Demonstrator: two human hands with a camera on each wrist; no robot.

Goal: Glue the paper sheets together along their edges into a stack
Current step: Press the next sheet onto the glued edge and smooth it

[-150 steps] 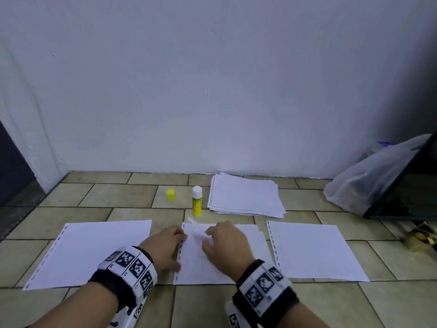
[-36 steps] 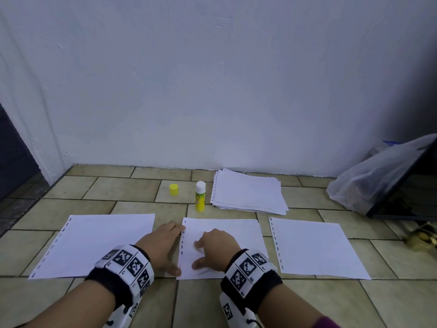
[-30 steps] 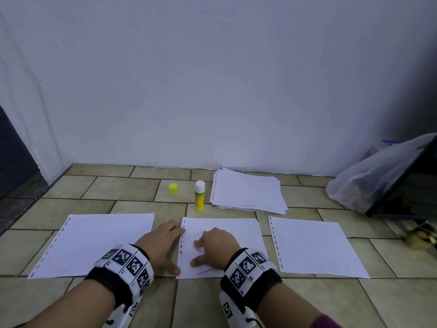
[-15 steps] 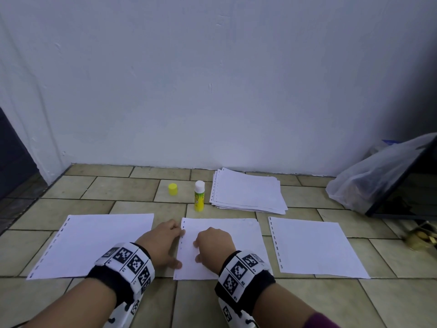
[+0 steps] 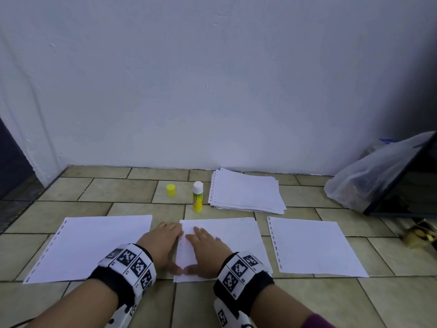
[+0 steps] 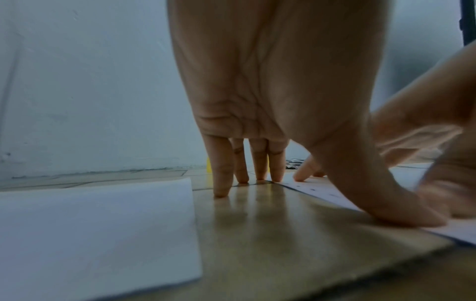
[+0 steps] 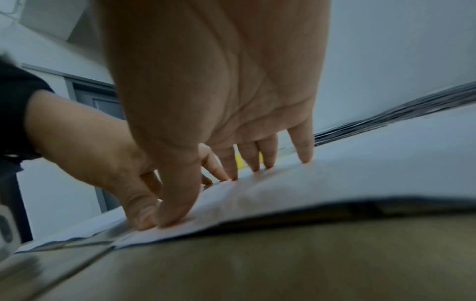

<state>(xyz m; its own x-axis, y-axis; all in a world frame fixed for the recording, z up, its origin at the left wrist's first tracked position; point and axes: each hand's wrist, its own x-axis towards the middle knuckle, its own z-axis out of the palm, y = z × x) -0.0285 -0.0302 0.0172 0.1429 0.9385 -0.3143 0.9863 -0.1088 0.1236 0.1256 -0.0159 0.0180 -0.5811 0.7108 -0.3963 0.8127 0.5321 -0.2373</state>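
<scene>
A: Entry, head view. Three flat white punched paper sheets in a row on the beige tiled floor [image 5: 132, 190]. Middle white sheet [image 5: 234, 240] under both hands. Left hand [image 5: 162, 245] flat, fingers straight, on the tile just beside the sheet's punched left edge; thumb tip on the near left corner. Nothing gripped.

B: Left wrist view agrees: fingertips [image 6: 221, 191] on bare tile at the sheet's far corner, thumb down on the paper's margin. Right hand?

A: Right hand [image 5: 208, 252] palm down on the middle sheet, fingers extended and slightly spread, pressing, not curled round anything. Its thumb meets the left thumb at the near edge.

B: Surroundings?

A: Left white sheet [image 5: 92, 245] and right white sheet [image 5: 312, 247] lie apart from the middle one, untouched. Behind, near the white wall [image 5: 212, 79]: loose pile of white punched sheets [image 5: 246, 190]; just left of it an upright yellow-green glue stick with white top [image 5: 197, 196], uncapped; small yellow cap [image 5: 171, 190] alone further left.

B: Obstructions?

A: Translucent plastic bag [image 5: 369, 174] and dark slanted panel [image 5: 406, 181] far right, well clear. Hands and black-and-white patterned wristbands [image 5: 128, 263] hide the middle sheet's near left part.
</scene>
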